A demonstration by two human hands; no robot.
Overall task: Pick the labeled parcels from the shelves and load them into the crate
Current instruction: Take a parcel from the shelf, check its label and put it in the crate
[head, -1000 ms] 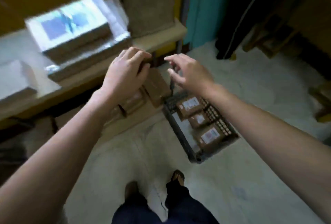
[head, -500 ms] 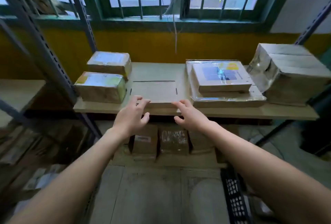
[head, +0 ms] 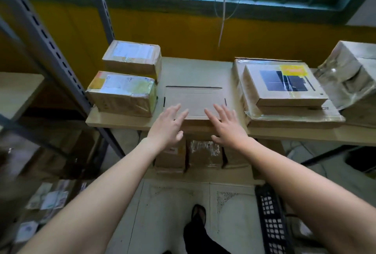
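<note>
Cardboard parcel (head: 195, 97): left hand (head: 168, 126), right hand (head: 228, 126) farther over it, fingers straighter.

Count, upper wooden shelf (head: 195, 70): 2 tape-wrapped brown labelled parcels (head: 132, 58) (head: 122, 93); 1 flat plain cardboard box (head: 193, 95); 2 stacked flat boxes, printed box (head: 282, 85) on film-wrapped flat box (head: 293, 115); 1 bulky film-wrapped carton (head: 350, 79). Lower shelf (head: 203, 175): 3 small brown parcels (head: 171, 158) (head: 204, 154) (head: 232, 158). 1 black plastic lattice crate (head: 270, 219). 2 grips: left grip (head: 168, 125), right grip (head: 227, 127). Lower-left loose packets (head: 50, 198) blurred, uncountable.
</note>
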